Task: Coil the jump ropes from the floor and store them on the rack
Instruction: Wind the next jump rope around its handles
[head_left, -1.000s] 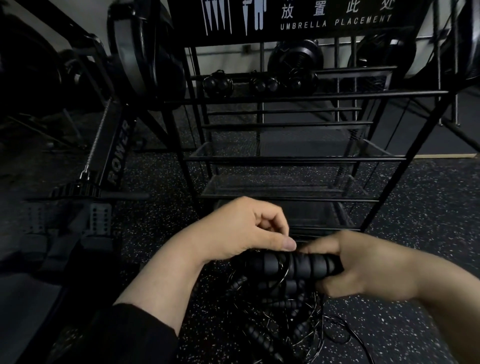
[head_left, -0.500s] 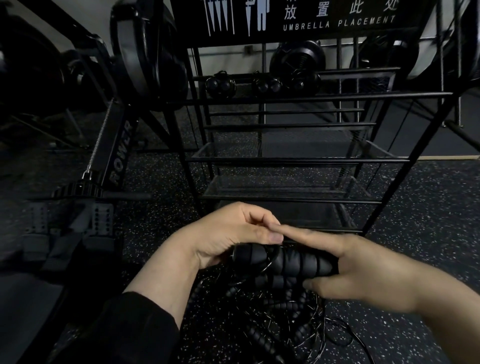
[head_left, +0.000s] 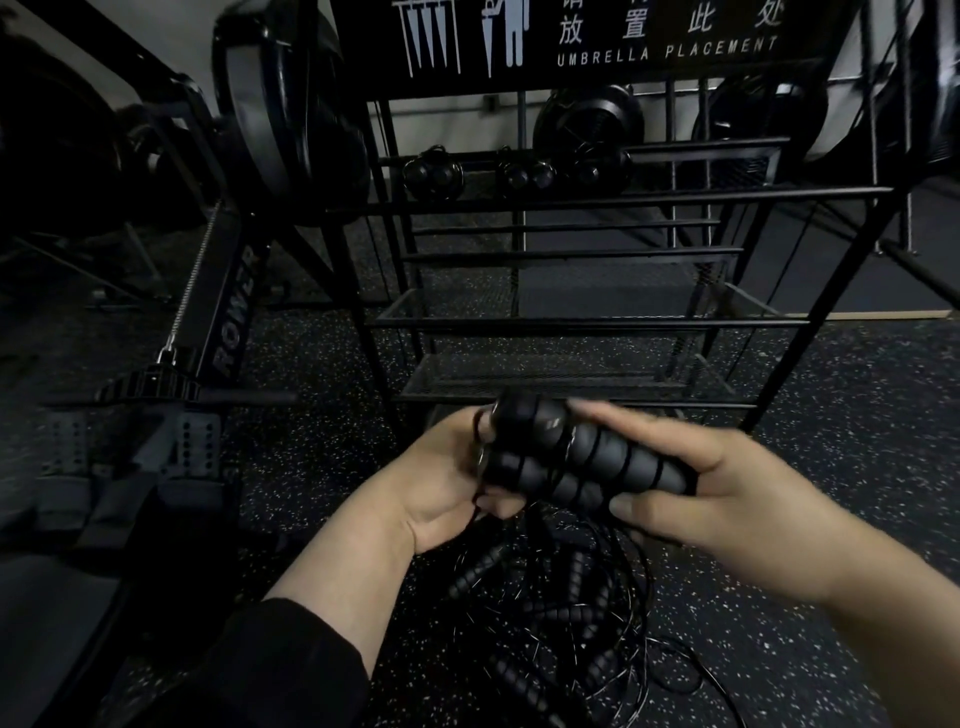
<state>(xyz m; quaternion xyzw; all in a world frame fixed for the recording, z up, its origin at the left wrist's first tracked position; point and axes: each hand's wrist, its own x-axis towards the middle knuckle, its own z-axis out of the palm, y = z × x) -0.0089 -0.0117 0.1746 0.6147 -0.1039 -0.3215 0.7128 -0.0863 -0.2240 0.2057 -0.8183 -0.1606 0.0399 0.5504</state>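
Note:
Two black ribbed jump-rope handles (head_left: 582, 460) lie side by side, wrapped with thin black cord, held between both hands just above the floor. My right hand (head_left: 727, 499) grips their right end, thumb underneath and fingers over the top. My left hand (head_left: 441, 478) is turned palm up at their left end, its fingers curled round the cord there. Below them a tangle of more jump ropes (head_left: 561, 623) with ribbed handles lies on the speckled floor. The black metal rack (head_left: 571, 322) stands straight ahead, with coiled ropes (head_left: 434, 176) on its upper shelf.
A rowing machine (head_left: 228, 322) marked ROWER stands at the left, its footplates near my left arm. The rack carries an UMBRELLA PLACEMENT sign (head_left: 665, 49) on top. Mesh shelves sit low in the rack. Speckled rubber floor (head_left: 857, 415) spreads to the right.
My left hand has turned from palm down over the handles to palm up at their left end. The handle bundle has tilted and risen slightly toward the rack.

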